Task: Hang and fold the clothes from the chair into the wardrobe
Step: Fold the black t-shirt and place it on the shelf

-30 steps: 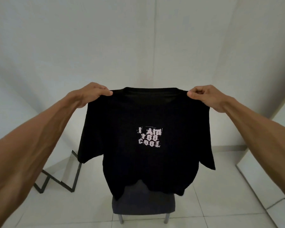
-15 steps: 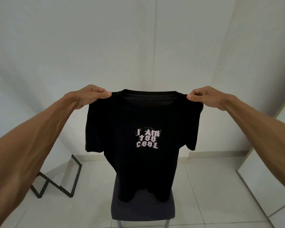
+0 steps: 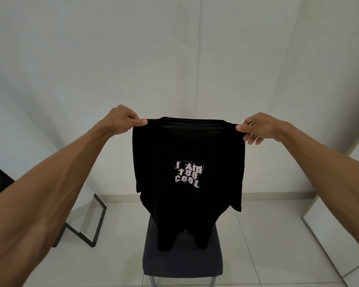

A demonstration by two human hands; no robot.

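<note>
A: What stands around the black T-shirt (image 3: 187,146)?
B: A grey chair (image 3: 182,259) at 6 o'clock, its seat partly hidden behind the hanging hem. A black metal frame (image 3: 100,224) stands at 8 o'clock by the white wall (image 3: 133,59).
A: The grip?
B: The left hand (image 3: 122,120) and right hand (image 3: 259,127) each pinch a shoulder, holding it spread in mid-air. The pale print reads "I AM TOO COOL".
</note>
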